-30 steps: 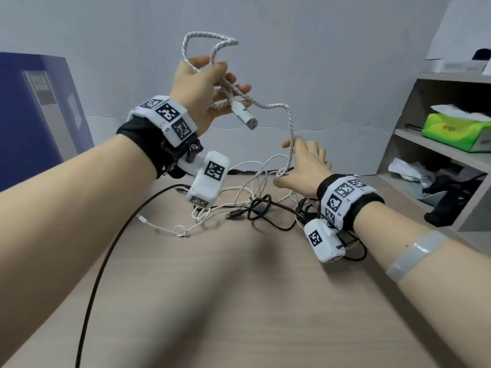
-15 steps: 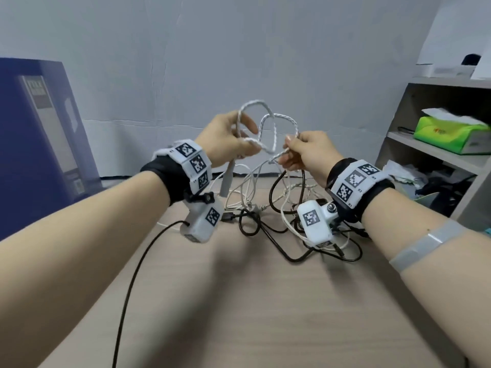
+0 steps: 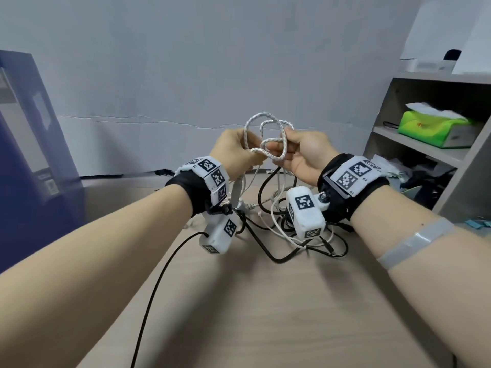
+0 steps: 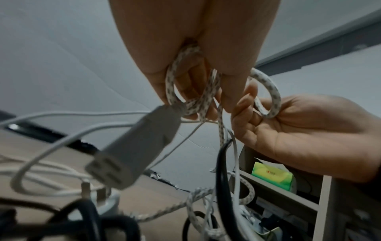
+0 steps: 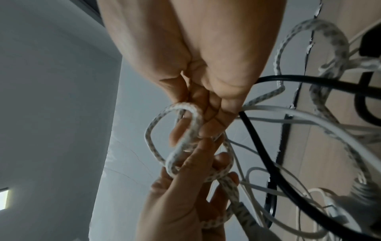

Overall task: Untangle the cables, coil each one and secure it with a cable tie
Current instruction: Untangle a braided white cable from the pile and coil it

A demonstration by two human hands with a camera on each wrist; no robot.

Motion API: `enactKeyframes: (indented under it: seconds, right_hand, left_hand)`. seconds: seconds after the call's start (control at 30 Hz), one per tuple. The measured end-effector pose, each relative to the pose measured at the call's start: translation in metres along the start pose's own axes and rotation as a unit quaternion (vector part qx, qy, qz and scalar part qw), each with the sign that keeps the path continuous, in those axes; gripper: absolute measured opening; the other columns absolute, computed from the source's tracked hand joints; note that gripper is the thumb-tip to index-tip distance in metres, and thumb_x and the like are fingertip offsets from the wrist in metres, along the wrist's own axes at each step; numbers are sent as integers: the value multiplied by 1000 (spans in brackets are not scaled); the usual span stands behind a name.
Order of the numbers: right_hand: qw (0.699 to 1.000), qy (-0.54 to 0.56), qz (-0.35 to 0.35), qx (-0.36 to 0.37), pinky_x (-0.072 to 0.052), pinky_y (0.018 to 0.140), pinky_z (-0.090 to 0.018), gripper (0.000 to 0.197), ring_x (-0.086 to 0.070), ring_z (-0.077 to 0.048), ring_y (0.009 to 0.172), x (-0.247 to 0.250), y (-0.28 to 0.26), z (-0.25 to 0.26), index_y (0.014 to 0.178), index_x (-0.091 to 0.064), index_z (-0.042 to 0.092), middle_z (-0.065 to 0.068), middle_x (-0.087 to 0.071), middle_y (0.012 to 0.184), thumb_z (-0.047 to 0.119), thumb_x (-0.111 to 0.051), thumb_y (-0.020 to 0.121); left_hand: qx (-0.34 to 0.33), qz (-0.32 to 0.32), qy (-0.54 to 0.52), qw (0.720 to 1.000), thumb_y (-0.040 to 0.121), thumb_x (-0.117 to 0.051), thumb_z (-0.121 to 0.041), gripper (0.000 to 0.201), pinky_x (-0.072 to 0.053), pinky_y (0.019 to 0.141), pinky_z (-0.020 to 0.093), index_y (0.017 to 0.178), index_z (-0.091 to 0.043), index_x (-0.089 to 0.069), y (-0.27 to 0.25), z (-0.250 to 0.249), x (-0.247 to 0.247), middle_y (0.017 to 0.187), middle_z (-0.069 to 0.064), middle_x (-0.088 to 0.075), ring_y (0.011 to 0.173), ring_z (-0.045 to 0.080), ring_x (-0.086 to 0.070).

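A white braided cable [image 3: 265, 123] is held up above the table in several small loops between both hands. My left hand [image 3: 233, 150] grips the loops [image 4: 171, 88] in curled fingers, and the cable's grey plug [image 4: 134, 150] dangles below it. My right hand [image 3: 300, 152] pinches the neighbouring loop [image 5: 185, 130] with thumb and fingers, close against the left hand. The rest of the braided cable trails down into a tangle of thin white cables [image 3: 279, 227] and black cables [image 3: 268, 251] on the wooden table [image 3: 265, 314].
A blue box [image 3: 29, 160] stands at the left. A grey shelf unit [image 3: 425, 144] at the right holds a green tissue pack [image 3: 435, 128] and clutter. One black cable [image 3: 156, 288] runs toward the table's near edge. A pale wall [image 3: 212, 62] is behind.
My left hand came down from high up with the braided cable. My right hand rose off the tangle, took hold of the cable and closed in on the left hand, forming loops.
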State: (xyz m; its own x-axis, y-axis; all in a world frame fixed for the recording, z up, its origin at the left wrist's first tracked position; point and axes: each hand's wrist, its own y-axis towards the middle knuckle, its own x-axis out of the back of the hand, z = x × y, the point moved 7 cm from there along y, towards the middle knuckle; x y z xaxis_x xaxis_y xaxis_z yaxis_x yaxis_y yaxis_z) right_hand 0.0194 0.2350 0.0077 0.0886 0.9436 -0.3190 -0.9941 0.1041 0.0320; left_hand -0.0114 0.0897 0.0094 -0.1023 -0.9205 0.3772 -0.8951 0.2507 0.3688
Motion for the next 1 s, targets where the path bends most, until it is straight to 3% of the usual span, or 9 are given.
enactKeyframes:
  seconds: [0.17,0.27,0.33,0.43,0.57,0.67,0.8,0.93,1.0]
  right_hand:
    - [991,-118,-49,33,-54,63,-32,21,-67,-28,65,10,-6,5,93,-60,2,-21,-73,77,11,-43,101]
    - [962,-263,-60,31,-46,54,-29,15,-56,-23,61,12,-9,-1,95,-60,1,-17,-66,76,7,-46,97]
    - [921,-385,-50,33,-49,55,-33,13,-57,-21,63,9,-9,-7,95,-62,3,-12,-63,78,15,-56,94]
    - [836,-542,-67,62,-54,66,-39,28,-60,-22,68,7,-9,-7,81,-59,12,-6,-62,73,37,-72,83]
    - [789,-600,-105,81,-51,68,-38,29,-64,-28,83,13,-1,-4,95,-57,13,-7,-64,87,33,-74,84]
    - [793,-601,-77,68,-60,69,-41,10,-71,-31,77,13,4,-11,83,-58,17,-13,-70,90,18,-67,86]
    - [819,-568,-60,54,-47,43,-26,9,-69,-27,59,19,6,-12,83,-62,12,-17,-72,84,4,-59,83]
    - [820,-562,-80,75,-43,48,-27,15,-58,-27,56,28,7,-5,73,-59,18,-12,-68,73,7,-57,83]
    - [819,-560,-94,87,-40,49,-27,15,-54,-27,60,32,9,-3,79,-57,20,-8,-62,74,8,-52,87]
  left_hand:
    - [2,-42,-46,998,86,-71,0,6,-60,76,44,87,-1,-64,-1,2,4,76,17,-73,73,25,-70]
    - [18,-29,-58,998,93,-62,1,15,-57,68,42,78,1,-59,3,-1,6,71,16,-71,69,27,-69]
    - [20,5,-23,1000,95,-58,-1,15,-57,64,37,85,10,-63,6,-6,5,74,16,-73,65,23,-70]
    - [-10,36,29,999,95,-57,-6,24,-62,75,42,73,0,-67,8,-18,3,78,16,-76,74,25,-75]
    - [-25,40,41,998,95,-57,-9,24,-62,79,47,72,-9,-61,5,-31,7,80,17,-76,77,30,-75]
    - [-29,47,45,997,94,-58,-6,18,-61,78,48,78,-11,-53,4,-35,13,81,17,-75,81,34,-75]
    - [-28,21,84,996,95,-57,-2,13,-62,73,38,87,-10,-53,8,-32,30,78,9,-73,70,19,-73]
    - [-7,-19,56,998,96,-53,-1,7,-60,62,31,94,-7,-55,13,-27,49,76,7,-71,62,13,-70]
    - [3,-45,9,999,98,-51,-2,6,-57,54,27,100,-6,-54,16,-25,55,76,8,-71,58,12,-69]
